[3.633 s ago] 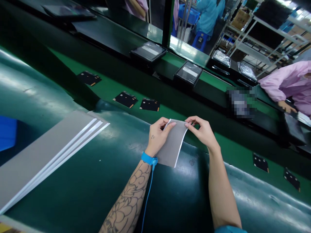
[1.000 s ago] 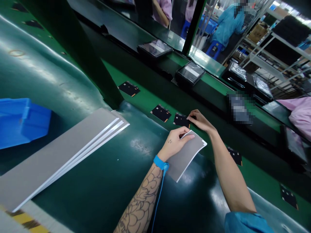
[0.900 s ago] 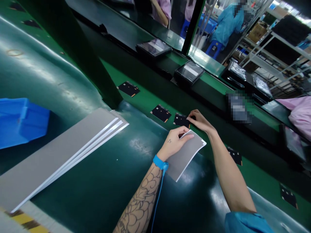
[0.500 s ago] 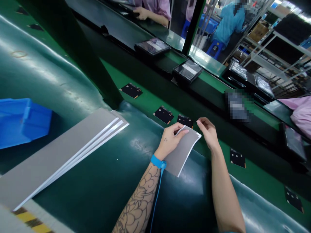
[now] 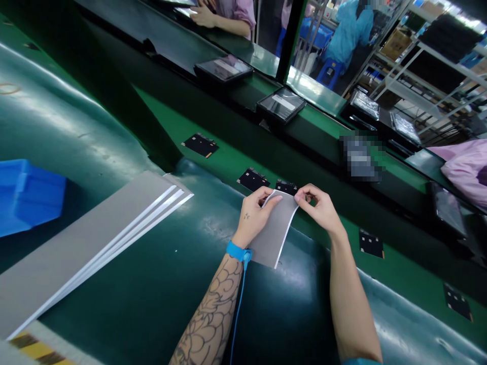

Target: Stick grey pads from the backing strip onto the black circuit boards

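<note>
My left hand [image 5: 254,215] is closed on a grey sheet with white edges [image 5: 271,241], thumb on top near its far left corner. The sheet hangs over the green mat and bends slightly along its right side. At its far right corner, the thumb and finger of my right hand [image 5: 318,207] are pinched together on the edge. Just behind the sheet lies a dark circuit board [image 5: 288,186], partly covered; a second board [image 5: 253,179] is to its left. A blue wrist strap [image 5: 239,251] with a cord circles my left wrist.
Long grey sheets [image 5: 95,228] lie fanned at left, beside a blue bin [image 5: 32,197]. More boards [image 5: 200,145] rest along the green belt [image 5: 224,162]. A dark post [image 5: 125,106] slants at left. Tablet-like devices [image 5: 281,105] line the far ledge. Co-workers sit beyond.
My right hand has moved left to the sheet's far right corner and closed on it; before, it was apart from the sheet. The left hand keeps its hold on the sheet.
</note>
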A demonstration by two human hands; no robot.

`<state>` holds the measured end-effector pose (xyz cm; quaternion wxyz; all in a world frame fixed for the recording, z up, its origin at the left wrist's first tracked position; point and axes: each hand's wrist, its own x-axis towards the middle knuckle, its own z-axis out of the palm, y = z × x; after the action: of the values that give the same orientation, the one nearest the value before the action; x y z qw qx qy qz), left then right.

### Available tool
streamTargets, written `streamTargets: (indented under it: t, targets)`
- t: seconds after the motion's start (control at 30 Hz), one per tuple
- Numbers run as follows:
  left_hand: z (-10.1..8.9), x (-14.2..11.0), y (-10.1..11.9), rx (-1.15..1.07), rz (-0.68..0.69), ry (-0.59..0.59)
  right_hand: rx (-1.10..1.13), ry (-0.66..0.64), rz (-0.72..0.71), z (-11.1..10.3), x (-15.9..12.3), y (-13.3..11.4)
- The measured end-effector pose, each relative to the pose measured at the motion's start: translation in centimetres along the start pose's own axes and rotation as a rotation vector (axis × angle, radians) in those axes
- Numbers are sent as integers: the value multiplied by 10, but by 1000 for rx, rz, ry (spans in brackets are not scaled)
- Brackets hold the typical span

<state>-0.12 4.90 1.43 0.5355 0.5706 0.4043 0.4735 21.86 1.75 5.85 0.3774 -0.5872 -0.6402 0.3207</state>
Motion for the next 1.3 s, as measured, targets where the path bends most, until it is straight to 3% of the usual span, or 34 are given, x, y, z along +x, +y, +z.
streamTargets:
  t: [0.33,0.6,0.87,1.3]
  targets:
    - [-1,0,1,-10,-10,-3,-7,-21,0,2,3,-1]
    - [-12,2,0,35,1,41,145,37,102,-1,8,26]
    - [-28,6,-6,-9,-3,127,-250,-13,1,-9,18,53]
    - [-27,4,-8,35,0,155,-327,-92,21,-12,18,61]
